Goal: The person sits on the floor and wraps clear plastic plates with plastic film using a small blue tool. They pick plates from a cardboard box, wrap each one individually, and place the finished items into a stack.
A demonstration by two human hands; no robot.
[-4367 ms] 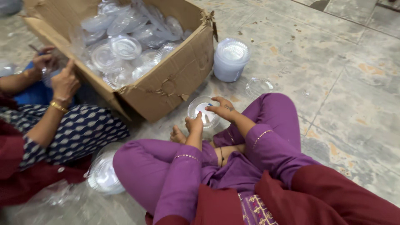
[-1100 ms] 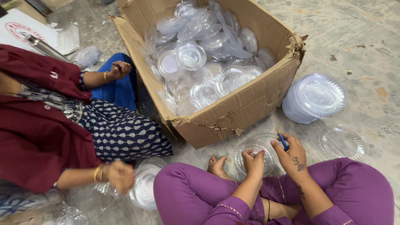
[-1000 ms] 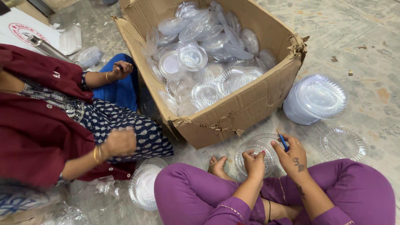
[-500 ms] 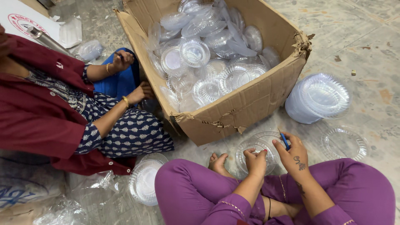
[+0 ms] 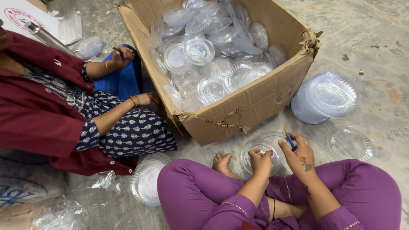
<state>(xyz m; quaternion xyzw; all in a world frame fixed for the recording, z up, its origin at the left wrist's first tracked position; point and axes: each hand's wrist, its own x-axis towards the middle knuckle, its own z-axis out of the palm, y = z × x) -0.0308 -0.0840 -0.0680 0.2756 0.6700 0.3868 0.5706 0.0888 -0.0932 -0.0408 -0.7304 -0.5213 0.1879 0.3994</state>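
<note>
Meanwhile, low in the frame's centre, a clear plastic lid is pinched at its near edge by the left hand. A blue pen is gripped in the closed right hand, as half a second ago. At left, the co-worker's hand is now drawn back from the cardboard box.

An open brown cardboard box with torn flaps stands centre, a white sheet with a round red label far left of it, crumpled clear plastic bags well below-left.
</note>
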